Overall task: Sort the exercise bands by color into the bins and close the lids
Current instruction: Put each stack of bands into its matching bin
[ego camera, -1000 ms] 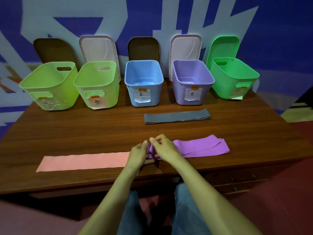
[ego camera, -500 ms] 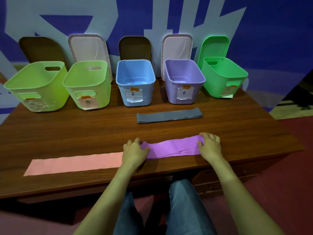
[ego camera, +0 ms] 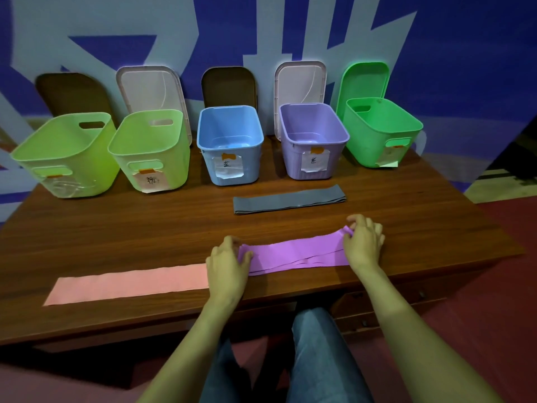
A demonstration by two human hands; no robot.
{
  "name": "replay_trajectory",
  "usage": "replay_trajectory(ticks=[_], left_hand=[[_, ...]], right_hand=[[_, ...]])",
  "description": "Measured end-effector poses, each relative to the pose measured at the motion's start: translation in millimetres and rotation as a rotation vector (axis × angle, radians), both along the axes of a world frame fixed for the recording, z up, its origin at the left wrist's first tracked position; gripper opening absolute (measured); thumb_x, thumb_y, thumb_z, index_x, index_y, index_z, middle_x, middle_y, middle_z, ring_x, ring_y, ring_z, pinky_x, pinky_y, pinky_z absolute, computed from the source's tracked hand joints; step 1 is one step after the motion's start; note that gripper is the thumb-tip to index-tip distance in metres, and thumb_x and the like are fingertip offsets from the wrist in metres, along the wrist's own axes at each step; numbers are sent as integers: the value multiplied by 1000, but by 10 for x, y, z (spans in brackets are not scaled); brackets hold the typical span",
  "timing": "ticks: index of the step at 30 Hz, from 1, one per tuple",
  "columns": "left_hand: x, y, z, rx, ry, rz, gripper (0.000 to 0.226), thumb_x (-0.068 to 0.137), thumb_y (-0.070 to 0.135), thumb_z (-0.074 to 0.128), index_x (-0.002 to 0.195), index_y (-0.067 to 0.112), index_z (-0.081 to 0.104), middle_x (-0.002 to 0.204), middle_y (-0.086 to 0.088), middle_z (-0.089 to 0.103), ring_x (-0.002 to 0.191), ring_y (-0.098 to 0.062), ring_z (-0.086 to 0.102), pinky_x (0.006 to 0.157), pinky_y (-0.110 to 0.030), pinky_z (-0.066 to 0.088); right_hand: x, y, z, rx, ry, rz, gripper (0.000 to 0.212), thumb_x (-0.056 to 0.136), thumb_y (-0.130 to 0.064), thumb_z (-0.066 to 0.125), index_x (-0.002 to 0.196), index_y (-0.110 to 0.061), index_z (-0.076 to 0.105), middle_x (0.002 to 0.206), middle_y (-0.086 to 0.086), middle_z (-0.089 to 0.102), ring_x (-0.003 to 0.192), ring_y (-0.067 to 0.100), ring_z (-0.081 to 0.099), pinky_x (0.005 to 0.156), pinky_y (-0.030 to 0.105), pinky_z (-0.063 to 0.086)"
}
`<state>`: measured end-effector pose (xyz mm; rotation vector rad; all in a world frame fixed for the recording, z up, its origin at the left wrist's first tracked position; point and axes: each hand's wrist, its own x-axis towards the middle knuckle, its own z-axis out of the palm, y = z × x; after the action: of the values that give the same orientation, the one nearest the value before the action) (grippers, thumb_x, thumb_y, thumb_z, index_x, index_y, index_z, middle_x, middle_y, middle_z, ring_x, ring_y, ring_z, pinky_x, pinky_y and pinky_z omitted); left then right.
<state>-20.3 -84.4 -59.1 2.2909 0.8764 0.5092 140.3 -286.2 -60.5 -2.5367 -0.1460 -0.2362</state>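
Note:
A folded purple band (ego camera: 296, 253) lies near the front of the wooden table (ego camera: 174, 228). My left hand (ego camera: 228, 264) presses on its left end, and my right hand (ego camera: 363, 242) pinches its right end, lifting that end slightly. A pink band (ego camera: 128, 283) lies flat to the left, its right end under my left hand. A grey folded band (ego camera: 289, 198) rests further back. Along the rear stand open bins: two lime ones (ego camera: 66, 158) (ego camera: 151, 152), a blue bin (ego camera: 231, 146), a purple bin (ego camera: 312, 141) and a green bin (ego camera: 380, 132).
Lids lean against the wall behind the bins: two brown lids (ego camera: 72, 94) (ego camera: 229, 85), two pale pink lids (ego camera: 151, 88) (ego camera: 300, 81) and a green lid (ego camera: 364, 80). Paper labels are taped to the bin fronts. The table's front edge runs just below my wrists.
My hands were together at the purple band's left end. The right hand slid to its right end and now pinches it up. The view shifted slightly to the right.

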Motion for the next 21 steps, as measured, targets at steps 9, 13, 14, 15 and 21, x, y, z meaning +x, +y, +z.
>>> replay_trajectory(ticks=[9,13,14,15,21], left_hand=[[132,42,240,-454,-146,19,15,90,27,61,90,12,61,84,0,61,85,-18,58,54,-20,41],[262,133,156,-367,72,-9,18,89,28,62,92,10,61,91,-6,63,91,-25,60,61,-26,42],[278,152,126,-343,117,-11,20,87,28,64,94,10,61,94,-8,64,94,-27,60,65,-29,43],[285,162,99,-316,159,-17,23,85,28,67,97,9,61,99,-10,65,96,-29,60,71,-32,45],[300,178,28,-241,262,1,48,76,29,76,112,3,57,117,-17,60,109,-34,54,88,-40,46]], right_hand=[[-113,-202,289,342,-79,24,23,84,2,58,105,-6,60,97,2,48,81,16,51,71,27,43],[-138,-318,109,265,34,-24,23,82,2,58,104,-4,60,97,9,52,83,26,55,79,38,48],[-139,-339,51,226,74,-29,24,81,2,57,104,-3,60,100,13,54,87,30,56,82,40,47],[-143,-360,-1,186,117,-34,25,80,2,57,105,-2,59,104,17,55,92,34,56,84,41,46],[-194,-404,-104,91,146,-140,37,80,-9,64,114,-3,54,121,21,46,116,38,39,98,42,34]])
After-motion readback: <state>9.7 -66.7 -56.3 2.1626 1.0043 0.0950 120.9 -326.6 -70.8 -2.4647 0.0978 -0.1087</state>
